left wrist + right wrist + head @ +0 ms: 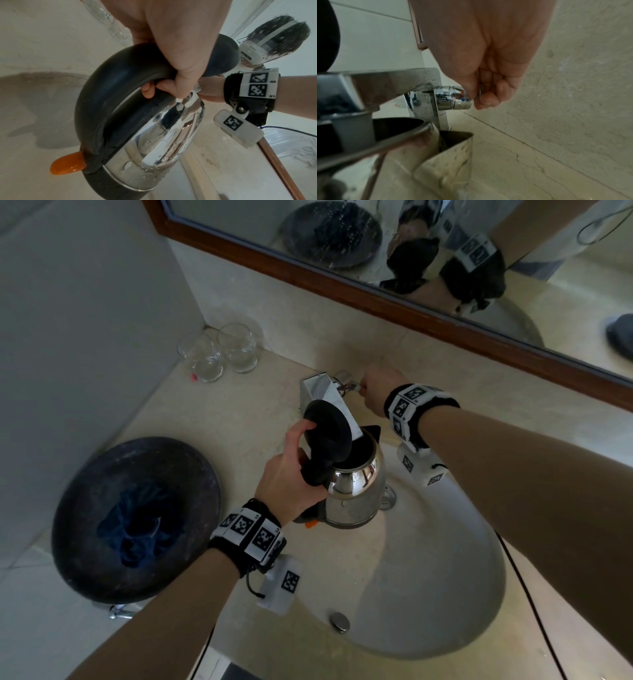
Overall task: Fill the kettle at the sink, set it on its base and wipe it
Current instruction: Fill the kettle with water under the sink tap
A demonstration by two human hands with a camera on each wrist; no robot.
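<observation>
Both hands: busy.
Left hand (291, 474): gripped kettle (356, 491) handle, under tap (325, 395).
Right hand (380, 392): pinched tap lever (480, 92).

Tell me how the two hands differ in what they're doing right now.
The left hand grips the kettle by its black handle, holding it over the sink; the right hand pinches the small tap lever. The left hand wraps a thick handle with its whole fist; the right hand uses only fingertips on a thin metal piece. Both wear marker wristbands.
</observation>
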